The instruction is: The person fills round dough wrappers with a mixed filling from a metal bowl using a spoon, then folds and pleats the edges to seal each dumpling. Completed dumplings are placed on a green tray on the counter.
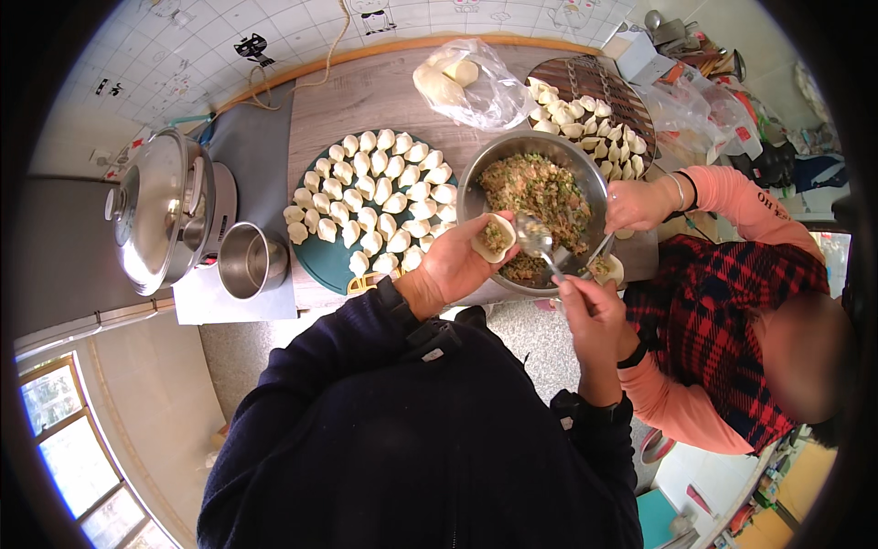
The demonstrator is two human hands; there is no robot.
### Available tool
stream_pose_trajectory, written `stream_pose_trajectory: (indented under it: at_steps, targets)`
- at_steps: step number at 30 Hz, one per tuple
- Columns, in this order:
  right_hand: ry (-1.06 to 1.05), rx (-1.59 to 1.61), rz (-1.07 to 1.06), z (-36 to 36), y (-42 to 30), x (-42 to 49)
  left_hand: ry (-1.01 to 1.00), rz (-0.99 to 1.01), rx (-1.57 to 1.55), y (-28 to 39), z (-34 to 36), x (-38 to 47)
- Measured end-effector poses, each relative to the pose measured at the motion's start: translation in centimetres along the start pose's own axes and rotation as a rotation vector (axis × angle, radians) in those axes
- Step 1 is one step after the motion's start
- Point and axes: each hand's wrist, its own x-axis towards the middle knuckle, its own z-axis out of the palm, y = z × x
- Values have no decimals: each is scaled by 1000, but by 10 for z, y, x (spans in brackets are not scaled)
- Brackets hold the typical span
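In my left hand (449,264) rests a round dumpling wrapper (504,248) with a small mound of minced filling (491,236) on it. My right hand (591,307) grips a metal spoon (537,239), whose bowl is beside the wrapper and over the rim area of a large steel mixing bowl (473,165). That bowl holds chopped meat and green vegetable filling (538,185). To the left, many folded dumplings (367,187) sit in rows on a dark green round board (315,255).
At right, a co-worker's hand (638,204) holds a utensil over another filled wrapper (609,270). A slatted round tray (583,75) carries more dumplings. Behind the bowl lies a plastic bag of dough (473,86). A lidded steel pot (154,206) and steel container (250,261) stand left.
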Motion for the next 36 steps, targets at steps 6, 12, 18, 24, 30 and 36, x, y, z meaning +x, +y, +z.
stream_pose_trajectory:
  at_steps: [6,12,18,24,30,36]
  targets:
    - [72,-321,-98,-19,6,7,49,42,219,6,-4,-7]
    - [-10,-797,-181,-23,10,29,103,96,244,13,-12,-14]
    - [-183,-986,-122,-2,26,55,133,123,285,19,-15,-25]
    - [-269,-788,-148,9,60,65,194,173,315,20,-19,-31]
    - [-324,-236,339,-4,53,79,209,188,241,23,-24,-32]
    - [-298,-60,370,-19,11,67,211,182,240,24,-26,-25]
